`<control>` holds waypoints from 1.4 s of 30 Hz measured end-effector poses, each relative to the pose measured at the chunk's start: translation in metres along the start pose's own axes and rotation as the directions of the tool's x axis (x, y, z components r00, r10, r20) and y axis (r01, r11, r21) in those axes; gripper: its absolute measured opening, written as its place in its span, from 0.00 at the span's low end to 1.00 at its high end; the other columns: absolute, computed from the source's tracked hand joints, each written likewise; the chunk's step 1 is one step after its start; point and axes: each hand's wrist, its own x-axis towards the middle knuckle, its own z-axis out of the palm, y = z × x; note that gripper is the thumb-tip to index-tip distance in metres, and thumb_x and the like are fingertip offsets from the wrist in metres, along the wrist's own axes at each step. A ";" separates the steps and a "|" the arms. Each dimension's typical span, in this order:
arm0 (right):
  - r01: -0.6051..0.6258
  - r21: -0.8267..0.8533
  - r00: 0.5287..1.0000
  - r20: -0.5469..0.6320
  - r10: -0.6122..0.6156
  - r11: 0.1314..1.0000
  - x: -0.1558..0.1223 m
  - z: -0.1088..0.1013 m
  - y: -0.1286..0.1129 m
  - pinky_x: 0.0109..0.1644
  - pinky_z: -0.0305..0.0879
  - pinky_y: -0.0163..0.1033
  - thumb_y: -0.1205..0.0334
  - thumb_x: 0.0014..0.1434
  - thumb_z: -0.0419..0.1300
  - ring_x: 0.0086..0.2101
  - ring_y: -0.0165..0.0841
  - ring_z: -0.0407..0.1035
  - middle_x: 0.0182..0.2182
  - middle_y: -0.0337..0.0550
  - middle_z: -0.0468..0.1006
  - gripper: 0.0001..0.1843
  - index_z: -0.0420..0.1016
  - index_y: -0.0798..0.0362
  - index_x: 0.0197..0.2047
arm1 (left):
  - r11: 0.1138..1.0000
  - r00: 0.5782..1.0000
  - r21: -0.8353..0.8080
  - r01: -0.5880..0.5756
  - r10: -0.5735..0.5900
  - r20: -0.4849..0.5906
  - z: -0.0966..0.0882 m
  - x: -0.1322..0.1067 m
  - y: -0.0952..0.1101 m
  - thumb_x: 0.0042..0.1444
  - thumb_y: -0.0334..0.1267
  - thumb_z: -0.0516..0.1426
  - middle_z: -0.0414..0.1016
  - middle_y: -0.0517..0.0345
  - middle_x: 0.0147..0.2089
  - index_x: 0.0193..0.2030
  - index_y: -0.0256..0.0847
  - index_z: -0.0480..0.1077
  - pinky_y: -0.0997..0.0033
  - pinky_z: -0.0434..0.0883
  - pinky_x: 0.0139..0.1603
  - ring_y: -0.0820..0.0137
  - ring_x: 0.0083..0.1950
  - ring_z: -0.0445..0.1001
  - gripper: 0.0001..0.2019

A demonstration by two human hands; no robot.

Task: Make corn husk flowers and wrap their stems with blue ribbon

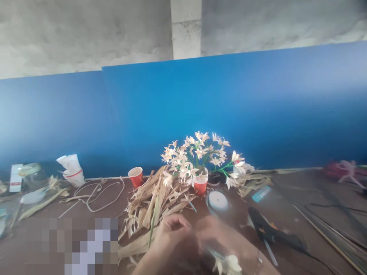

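In front of the flower cup (200,188), I curl left fingers (179,218) narrow and should spare the blossom (233,262); blurred right fingers (205,230) I cannot judge.

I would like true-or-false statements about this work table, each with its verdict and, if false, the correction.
1. The left hand and the right hand are close together. True.
2. The black glue gun lies left of the dried husks. False: the glue gun lies right of the husks.
3. A blue panel rises behind the table. True.
4. The flowers in the bunch are red. False: the flowers are whitish.
5. The round white roll is left of the glue gun. True.
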 end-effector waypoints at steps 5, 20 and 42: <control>-0.043 0.121 0.989 0.148 0.025 0.992 0.004 -0.007 0.009 0.28 0.60 0.32 0.61 0.44 0.56 0.20 0.28 0.66 0.15 0.37 0.70 0.09 0.72 0.55 0.18 | 1.000 1.000 -0.007 -0.004 0.004 0.031 0.001 -0.004 -0.006 0.41 0.43 0.67 0.74 0.57 0.19 0.22 0.38 0.70 0.77 0.62 0.21 0.75 0.18 0.68 0.13; -0.172 -0.885 0.827 -0.368 -0.425 0.433 0.070 -0.026 0.019 0.31 0.55 0.36 0.72 0.48 0.56 0.27 0.36 0.73 0.23 0.43 0.80 0.08 0.75 0.52 0.24 | 0.999 0.993 0.005 0.051 -0.050 -0.107 -0.016 0.006 -0.020 0.40 0.44 0.67 0.71 0.60 0.13 0.21 0.37 0.67 0.78 0.61 0.17 0.76 0.14 0.66 0.16; 0.463 -0.583 0.721 -0.191 -0.666 0.668 0.023 -0.015 0.013 0.31 0.64 0.33 0.64 0.56 0.56 0.26 0.29 0.69 0.26 0.38 0.75 0.04 0.70 0.51 0.30 | 0.966 0.995 -0.249 0.077 -0.089 -0.039 -0.008 0.004 -0.006 0.38 0.39 0.68 0.68 0.62 0.13 0.19 0.35 0.68 0.81 0.56 0.13 0.78 0.12 0.63 0.14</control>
